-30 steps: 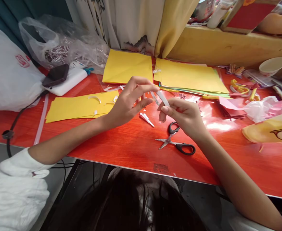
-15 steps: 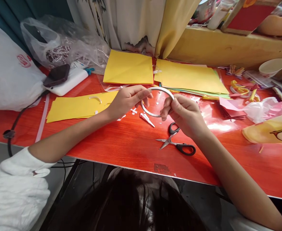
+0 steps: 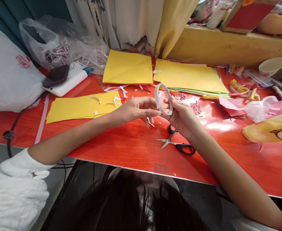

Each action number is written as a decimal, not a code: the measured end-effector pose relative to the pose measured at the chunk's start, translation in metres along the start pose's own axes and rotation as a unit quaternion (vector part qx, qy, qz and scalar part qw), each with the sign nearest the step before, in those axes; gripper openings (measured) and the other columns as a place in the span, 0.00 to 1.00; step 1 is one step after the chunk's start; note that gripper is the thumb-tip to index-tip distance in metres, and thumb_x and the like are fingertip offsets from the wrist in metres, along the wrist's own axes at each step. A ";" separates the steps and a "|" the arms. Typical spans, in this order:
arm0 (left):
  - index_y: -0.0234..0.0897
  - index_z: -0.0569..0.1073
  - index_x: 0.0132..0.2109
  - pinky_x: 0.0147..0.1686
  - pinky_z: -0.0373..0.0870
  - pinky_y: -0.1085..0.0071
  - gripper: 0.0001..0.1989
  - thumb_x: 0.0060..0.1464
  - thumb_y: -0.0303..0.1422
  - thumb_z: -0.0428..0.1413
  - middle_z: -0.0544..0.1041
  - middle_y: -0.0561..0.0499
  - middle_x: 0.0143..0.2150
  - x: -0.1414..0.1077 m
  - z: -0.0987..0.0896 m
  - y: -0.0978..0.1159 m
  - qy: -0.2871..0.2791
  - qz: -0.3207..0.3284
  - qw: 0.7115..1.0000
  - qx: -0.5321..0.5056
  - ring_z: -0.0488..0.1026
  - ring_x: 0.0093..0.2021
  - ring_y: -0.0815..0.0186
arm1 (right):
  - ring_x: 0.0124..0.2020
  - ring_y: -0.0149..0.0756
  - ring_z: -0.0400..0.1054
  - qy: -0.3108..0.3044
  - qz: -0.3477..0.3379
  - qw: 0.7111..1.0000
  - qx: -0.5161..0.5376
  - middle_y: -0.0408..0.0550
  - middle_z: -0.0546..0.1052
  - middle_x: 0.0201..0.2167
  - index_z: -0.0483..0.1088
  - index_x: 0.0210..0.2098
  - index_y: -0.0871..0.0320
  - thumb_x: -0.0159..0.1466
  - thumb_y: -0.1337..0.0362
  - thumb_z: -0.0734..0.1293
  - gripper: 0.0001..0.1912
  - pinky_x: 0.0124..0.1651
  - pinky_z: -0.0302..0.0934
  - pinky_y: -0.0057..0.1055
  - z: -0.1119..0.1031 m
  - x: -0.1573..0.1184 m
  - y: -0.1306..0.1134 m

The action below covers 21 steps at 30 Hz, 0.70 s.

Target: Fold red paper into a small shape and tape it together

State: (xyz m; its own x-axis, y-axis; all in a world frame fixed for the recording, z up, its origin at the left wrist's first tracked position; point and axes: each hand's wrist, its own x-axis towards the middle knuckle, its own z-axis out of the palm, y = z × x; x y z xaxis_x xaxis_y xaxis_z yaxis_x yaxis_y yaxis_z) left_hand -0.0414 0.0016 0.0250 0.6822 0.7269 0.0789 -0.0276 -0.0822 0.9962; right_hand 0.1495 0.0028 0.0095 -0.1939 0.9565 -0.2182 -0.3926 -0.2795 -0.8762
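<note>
A narrow white ring with print along its inside, like a thin tape roll point(image 3: 157, 96), is raised above the table, tilted nearly on edge. My right hand point(image 3: 184, 119) pinches its right side between thumb and fingers. Close to the ring's lower left is my left hand point(image 3: 137, 109), its fingers apart and holding nothing; whether the thumb tip touches the ring I cannot tell. Scissors with black handles point(image 3: 186, 149) lie partly open on the red table point(image 3: 121, 144) below my right hand. White paper scraps point(image 3: 123, 91) lie behind my left hand.
Yellow paper strips point(image 3: 69, 109) lie at left, with stacked yellow sheets point(image 3: 128, 68) and another stack point(image 3: 191, 75) behind. A phone point(image 3: 56, 76) rests on a white box beside plastic bags point(image 3: 8, 70). At right are a yellowish cup point(image 3: 263, 130) and pink paper point(image 3: 232, 104).
The ring has turned from facing me to nearly edge-on. My left hand has let go of it and opened, dropping slightly; my right hand still holds it.
</note>
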 end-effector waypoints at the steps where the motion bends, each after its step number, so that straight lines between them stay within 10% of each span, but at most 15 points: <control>1: 0.33 0.70 0.43 0.31 0.76 0.75 0.12 0.54 0.36 0.58 0.75 0.47 0.42 0.000 0.002 -0.001 0.010 0.006 1.000 0.009 0.74 0.29 0.73 | 0.23 0.26 0.71 -0.002 0.001 1.000 0.002 0.44 0.75 0.24 0.70 0.32 0.62 0.69 0.67 0.55 0.15 0.34 0.71 0.24 0.002 -0.001 0.000; 8: 0.40 0.63 0.49 0.33 0.74 0.74 0.24 0.48 0.39 0.63 0.69 0.46 0.49 -0.003 0.004 -0.008 0.206 0.149 0.938 0.235 0.72 0.35 0.71 | 0.25 0.26 0.73 0.012 0.013 1.000 0.001 0.45 0.75 0.25 0.71 0.34 0.62 0.69 0.67 0.56 0.14 0.37 0.72 0.24 0.004 -0.004 0.001; 12: 0.39 0.70 0.46 0.40 0.73 0.70 0.11 0.58 0.37 0.54 0.73 0.48 0.44 -0.007 0.004 -0.002 0.213 0.192 0.901 0.326 0.73 0.40 0.69 | 0.26 0.29 0.73 -0.020 0.014 0.998 -0.051 0.46 0.76 0.29 0.69 0.41 0.61 0.67 0.65 0.60 0.09 0.37 0.72 0.29 0.007 -0.008 0.000; 21: 0.42 0.74 0.43 0.36 0.74 0.67 0.10 0.60 0.37 0.51 0.75 0.49 0.37 -0.011 0.003 0.008 0.157 0.176 0.930 0.283 0.74 0.35 0.67 | 0.44 0.34 0.69 -0.025 -0.211 0.954 -0.213 0.45 0.73 0.44 0.71 0.43 0.50 0.63 0.56 0.65 0.11 0.49 0.65 0.34 0.001 -0.009 -0.020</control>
State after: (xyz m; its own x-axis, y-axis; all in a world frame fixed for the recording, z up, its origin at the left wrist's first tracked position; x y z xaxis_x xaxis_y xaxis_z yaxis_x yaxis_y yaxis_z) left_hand -0.0469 -0.0092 0.0322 0.4548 0.7432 0.4907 0.2411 -0.6331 0.7356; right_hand 0.1578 -0.0003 0.0294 -0.1461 0.9680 0.2040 -0.0463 0.1993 -0.9788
